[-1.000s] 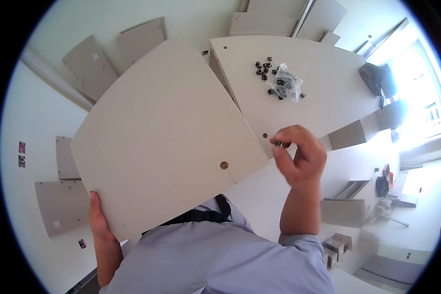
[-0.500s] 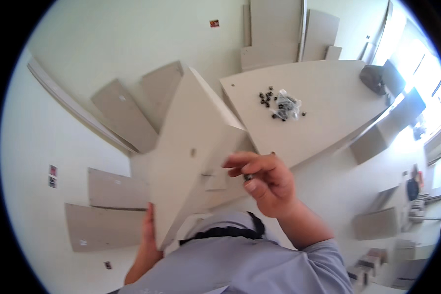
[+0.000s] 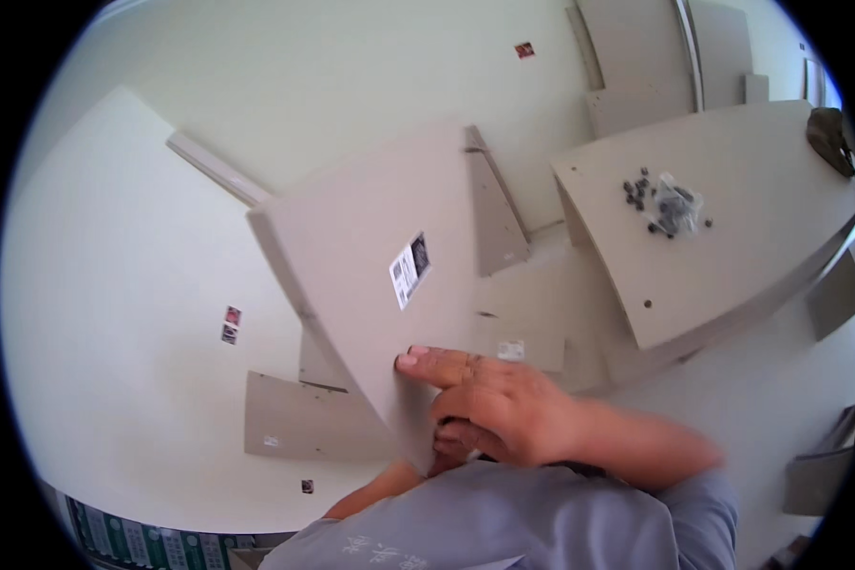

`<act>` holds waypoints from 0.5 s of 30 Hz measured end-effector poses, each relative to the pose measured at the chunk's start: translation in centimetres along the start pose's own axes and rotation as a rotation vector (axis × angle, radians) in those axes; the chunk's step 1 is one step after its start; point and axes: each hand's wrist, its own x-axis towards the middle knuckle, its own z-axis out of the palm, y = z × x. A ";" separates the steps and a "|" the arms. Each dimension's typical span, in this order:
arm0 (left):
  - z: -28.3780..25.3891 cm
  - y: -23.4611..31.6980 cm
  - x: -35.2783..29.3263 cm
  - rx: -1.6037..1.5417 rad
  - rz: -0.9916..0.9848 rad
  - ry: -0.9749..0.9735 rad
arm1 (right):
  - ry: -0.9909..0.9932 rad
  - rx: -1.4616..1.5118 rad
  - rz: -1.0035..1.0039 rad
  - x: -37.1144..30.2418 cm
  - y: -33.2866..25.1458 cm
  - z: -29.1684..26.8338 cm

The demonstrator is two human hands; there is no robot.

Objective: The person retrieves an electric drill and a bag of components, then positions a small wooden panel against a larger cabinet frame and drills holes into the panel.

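Observation:
A large beige panel (image 3: 380, 247) stands tilted in front of me, with a white and black label (image 3: 410, 270) on its face. My left hand (image 3: 446, 458) is closed on its near corner, mostly hidden behind the board and my other hand. Across the panel's near right part lies my right hand (image 3: 503, 404), two fingers stretched over the face and the others curled under. Its thumb is hidden, and what the curled fingers hold cannot be made out.
To the right, a beige tabletop panel (image 3: 731, 256) carries a clear plastic bag (image 3: 673, 204) and several small dark fittings (image 3: 636, 190). A dark bag-like object (image 3: 829, 142) rests at its far end. More boards (image 3: 304, 418) lean against the pale wall (image 3: 142, 313).
The panel has turned, bringing its labelled face into view. My right hand has come onto the board; the small dark fitting it pinched earlier no longer shows. The surroundings have shifted rightward.

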 end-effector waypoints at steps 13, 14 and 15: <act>-6.3 9.2 1.1 0.661 0.912 0.595 | 0.354 -0.625 1.153 -28.8 -0.1 -11.5; -7.6 9.8 2.1 0.648 0.932 0.610 | 0.401 -0.679 1.149 -29.3 -0.3 -12.6; -9.1 10.5 3.2 0.636 0.961 0.641 | 0.448 -0.735 1.140 -29.7 -0.4 -13.6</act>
